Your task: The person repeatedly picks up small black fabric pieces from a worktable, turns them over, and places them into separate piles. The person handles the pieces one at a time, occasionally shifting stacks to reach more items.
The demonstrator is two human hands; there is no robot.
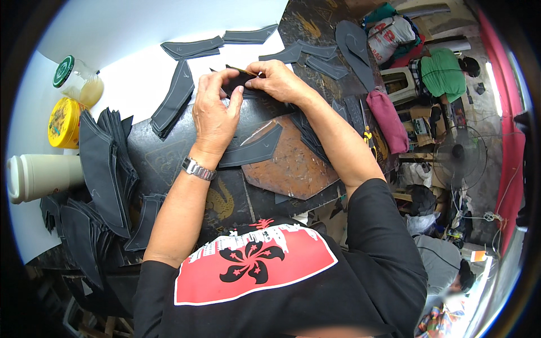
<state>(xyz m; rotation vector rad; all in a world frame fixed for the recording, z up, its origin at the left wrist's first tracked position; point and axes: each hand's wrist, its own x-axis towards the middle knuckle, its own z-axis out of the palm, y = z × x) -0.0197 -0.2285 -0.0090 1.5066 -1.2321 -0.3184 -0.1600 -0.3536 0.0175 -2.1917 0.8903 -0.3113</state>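
Note:
Above the far side of the table, my left hand [217, 110] and my right hand [279, 81] hold a small dark piece of sheet material [235, 82] between curled fingers and thumbs. Its lower part is partly hidden by my fingers. Below my hands a curved dark cut piece [253, 149] with pale marked lines lies partly on a worn brown board [298, 172]. More long dark pieces [174, 98] lie to the left of my left hand. Others, including a pair [191, 48], rest on the white sheet [135, 79] at the back.
At left stand stacked dark pieces [107, 169], a green-lidded jar [81, 84], a yellow tub [63, 125] and a pale cup [48, 177]. A pink roll [387, 121] and yellow-handled tool [369, 139] lie right. Beyond are a fan [459, 152] and a green-shirted person [445, 76].

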